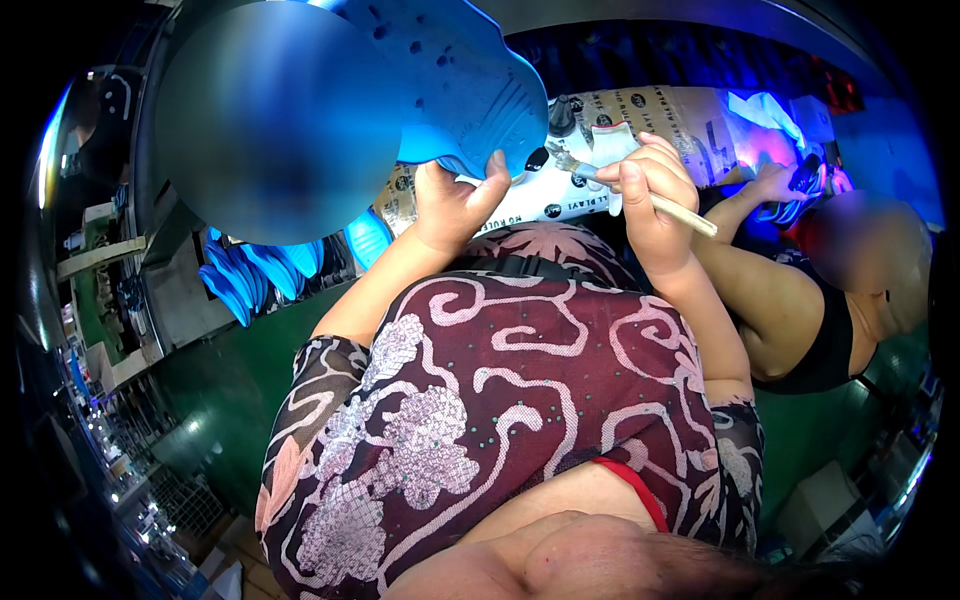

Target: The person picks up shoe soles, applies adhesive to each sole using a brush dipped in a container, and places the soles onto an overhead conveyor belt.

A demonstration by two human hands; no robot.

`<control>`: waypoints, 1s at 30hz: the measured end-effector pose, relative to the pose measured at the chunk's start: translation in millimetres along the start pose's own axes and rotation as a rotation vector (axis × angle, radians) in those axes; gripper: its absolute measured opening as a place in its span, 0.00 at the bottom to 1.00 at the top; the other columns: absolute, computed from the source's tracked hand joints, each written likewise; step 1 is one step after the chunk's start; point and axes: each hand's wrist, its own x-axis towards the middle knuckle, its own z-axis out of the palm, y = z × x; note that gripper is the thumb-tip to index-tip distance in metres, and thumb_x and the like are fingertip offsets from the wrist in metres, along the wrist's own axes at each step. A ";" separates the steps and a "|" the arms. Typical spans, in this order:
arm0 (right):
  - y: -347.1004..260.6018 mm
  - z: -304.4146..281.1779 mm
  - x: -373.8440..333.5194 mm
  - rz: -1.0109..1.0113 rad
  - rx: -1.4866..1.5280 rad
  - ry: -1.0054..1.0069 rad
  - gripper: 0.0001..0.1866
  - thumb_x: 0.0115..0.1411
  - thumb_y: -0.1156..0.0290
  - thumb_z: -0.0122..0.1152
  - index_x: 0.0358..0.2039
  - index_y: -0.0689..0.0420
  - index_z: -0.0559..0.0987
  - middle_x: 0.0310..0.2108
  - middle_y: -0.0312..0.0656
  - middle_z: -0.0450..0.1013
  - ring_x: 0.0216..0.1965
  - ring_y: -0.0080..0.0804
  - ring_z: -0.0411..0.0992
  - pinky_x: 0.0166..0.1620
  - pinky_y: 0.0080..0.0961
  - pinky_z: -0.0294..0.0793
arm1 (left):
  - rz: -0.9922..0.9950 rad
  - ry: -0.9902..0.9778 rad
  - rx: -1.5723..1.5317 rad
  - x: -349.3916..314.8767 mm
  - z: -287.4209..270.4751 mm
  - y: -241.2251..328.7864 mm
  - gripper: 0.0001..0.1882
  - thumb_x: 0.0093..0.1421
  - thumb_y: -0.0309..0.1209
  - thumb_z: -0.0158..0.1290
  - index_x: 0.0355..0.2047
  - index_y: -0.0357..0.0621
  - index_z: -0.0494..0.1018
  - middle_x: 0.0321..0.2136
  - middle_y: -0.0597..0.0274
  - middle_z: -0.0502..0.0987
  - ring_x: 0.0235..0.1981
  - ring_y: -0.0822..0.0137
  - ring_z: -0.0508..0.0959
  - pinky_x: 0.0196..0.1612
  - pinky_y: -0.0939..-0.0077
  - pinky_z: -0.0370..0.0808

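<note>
My left hand [455, 205] grips the lower edge of a blue moulded piece that looks like a shoe sole [470, 85], raised close in front of me. Its face shows grooves and small dark marks; a blurred disc hides much of its left side. In my right hand [655, 190], fingers closed, is a brush [685, 212] with a pale wooden handle. The brush's bristles point left, just right of the sole's edge; whether they touch it I cannot tell. Behind the brush sits a white container [610, 140] with a red rim, partly hidden.
Printed paper covers the worktable [690, 115]. A dark cone-topped bottle [562, 115] stands on it. Several blue soles [240, 275] sit at the left, above the green floor [235, 390]. On my right, a co-worker's hand [770, 183] handles a blue piece under bluish light.
</note>
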 end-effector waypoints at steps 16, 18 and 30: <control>17.4 -45.0 -21.5 0.021 -0.095 0.160 0.10 0.54 0.72 0.54 0.17 0.57 0.77 0.18 0.39 0.69 0.27 0.39 0.66 0.45 0.34 0.65 | -0.367 -0.205 -0.171 38.9 -0.2 43.6 0.16 0.52 0.23 0.52 0.42 0.32 0.67 0.36 0.57 0.75 0.38 0.68 0.75 0.44 0.74 0.69; 20.2 -53.5 -34.7 0.101 -0.115 0.215 0.10 0.54 0.73 0.53 0.17 0.58 0.77 0.18 0.40 0.70 0.27 0.39 0.66 0.43 0.33 0.65 | -0.500 -0.240 -0.196 43.8 4.9 55.7 0.27 0.52 0.27 0.52 0.52 0.34 0.58 0.36 0.53 0.74 0.31 0.70 0.76 0.33 0.79 0.75; -4.4 -69.7 -57.8 0.256 -0.259 0.322 0.10 0.54 0.73 0.54 0.17 0.60 0.76 0.14 0.44 0.65 0.17 0.39 0.63 0.25 0.33 0.61 | -0.657 -0.538 -1.042 342.0 284.7 -5.4 0.20 0.58 0.34 0.52 0.46 0.37 0.62 0.27 0.53 0.74 0.23 0.68 0.73 0.28 0.78 0.74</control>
